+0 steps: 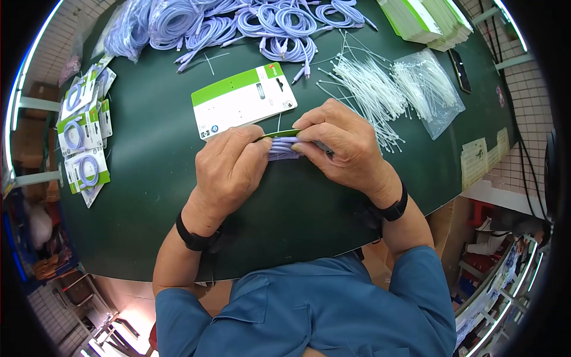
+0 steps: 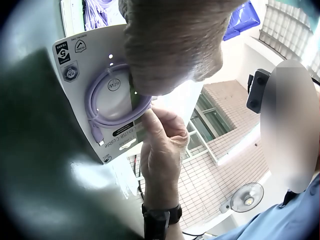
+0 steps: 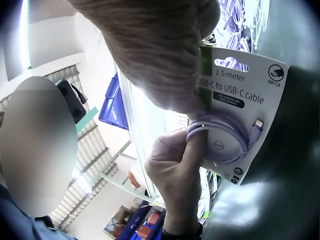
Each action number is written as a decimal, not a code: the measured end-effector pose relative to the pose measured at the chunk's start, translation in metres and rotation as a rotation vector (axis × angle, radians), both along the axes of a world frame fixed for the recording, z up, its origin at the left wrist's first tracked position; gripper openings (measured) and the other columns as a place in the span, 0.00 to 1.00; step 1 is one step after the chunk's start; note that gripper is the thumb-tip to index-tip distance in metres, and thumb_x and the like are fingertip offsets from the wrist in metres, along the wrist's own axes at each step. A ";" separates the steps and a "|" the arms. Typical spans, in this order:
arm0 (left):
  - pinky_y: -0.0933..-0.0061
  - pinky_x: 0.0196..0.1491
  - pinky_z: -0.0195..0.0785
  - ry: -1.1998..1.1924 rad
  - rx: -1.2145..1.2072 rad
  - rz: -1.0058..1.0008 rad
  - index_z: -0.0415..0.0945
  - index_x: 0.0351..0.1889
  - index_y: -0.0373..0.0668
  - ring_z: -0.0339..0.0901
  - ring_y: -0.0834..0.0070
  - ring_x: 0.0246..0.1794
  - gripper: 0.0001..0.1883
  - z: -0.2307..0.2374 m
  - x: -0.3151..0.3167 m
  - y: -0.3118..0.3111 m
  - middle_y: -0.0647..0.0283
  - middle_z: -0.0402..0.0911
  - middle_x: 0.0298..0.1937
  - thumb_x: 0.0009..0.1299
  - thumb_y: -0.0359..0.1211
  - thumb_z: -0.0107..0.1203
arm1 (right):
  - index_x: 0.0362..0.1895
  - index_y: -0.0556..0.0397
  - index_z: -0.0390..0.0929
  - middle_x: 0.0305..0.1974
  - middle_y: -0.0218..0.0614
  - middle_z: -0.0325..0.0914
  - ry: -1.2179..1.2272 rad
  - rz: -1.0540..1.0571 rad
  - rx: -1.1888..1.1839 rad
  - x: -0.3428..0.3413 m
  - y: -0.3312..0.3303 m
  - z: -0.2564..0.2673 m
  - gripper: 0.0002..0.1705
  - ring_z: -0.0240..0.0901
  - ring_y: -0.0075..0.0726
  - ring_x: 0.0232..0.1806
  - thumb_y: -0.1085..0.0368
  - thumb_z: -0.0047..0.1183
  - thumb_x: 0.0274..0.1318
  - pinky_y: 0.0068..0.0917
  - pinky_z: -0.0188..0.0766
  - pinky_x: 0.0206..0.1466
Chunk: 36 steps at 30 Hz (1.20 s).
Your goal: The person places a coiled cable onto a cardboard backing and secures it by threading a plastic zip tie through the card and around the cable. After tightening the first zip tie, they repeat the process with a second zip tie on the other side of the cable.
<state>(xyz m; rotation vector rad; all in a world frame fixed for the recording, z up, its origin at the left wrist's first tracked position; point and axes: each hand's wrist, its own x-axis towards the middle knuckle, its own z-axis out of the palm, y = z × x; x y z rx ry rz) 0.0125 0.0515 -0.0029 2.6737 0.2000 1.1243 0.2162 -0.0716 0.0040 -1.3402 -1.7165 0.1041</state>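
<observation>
In the head view a lilac coiled USB-C cable lies against a green-and-white packaging card, seen there almost edge-on. My left hand pinches the card and coil at one side, thumb toward the cable. At the other side my right hand does the same, fingertips close to the left hand's. Both wrist views show the coil on the card's printed face, its metal plug near the edge. A tie crosses the coil in the left wrist view. A second card lies flat just beyond the hands.
Loose white cable ties and a clear bag of ties lie at right. Many lilac cables fill the back, beside stacked cards. Carded cables pile up at left on the green table. A dark phone-like object lies far right.
</observation>
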 end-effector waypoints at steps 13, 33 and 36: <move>0.65 0.37 0.79 0.046 -0.309 0.096 0.79 0.36 0.36 0.85 0.62 0.33 0.12 0.001 -0.011 0.005 0.57 0.85 0.38 0.57 0.17 0.67 | 0.36 0.56 0.87 0.34 0.40 0.86 -0.020 -0.477 -0.485 0.066 -0.019 0.003 0.08 0.81 0.44 0.31 0.69 0.72 0.51 0.33 0.77 0.37; 0.66 0.38 0.79 0.010 -0.142 -0.022 0.78 0.37 0.37 0.84 0.60 0.34 0.15 0.007 -0.005 -0.012 0.56 0.85 0.39 0.54 0.16 0.68 | 0.39 0.56 0.85 0.35 0.48 0.84 -0.234 -0.523 -0.618 0.074 -0.016 -0.021 0.07 0.82 0.57 0.39 0.66 0.63 0.59 0.47 0.77 0.45; 0.66 0.33 0.75 0.013 -0.061 -0.066 0.78 0.35 0.39 0.82 0.65 0.31 0.11 0.007 -0.001 -0.020 0.60 0.83 0.38 0.58 0.20 0.68 | 0.38 0.56 0.86 0.37 0.47 0.85 -0.238 -0.524 -0.536 0.071 -0.014 -0.022 0.07 0.83 0.55 0.40 0.66 0.63 0.59 0.46 0.78 0.46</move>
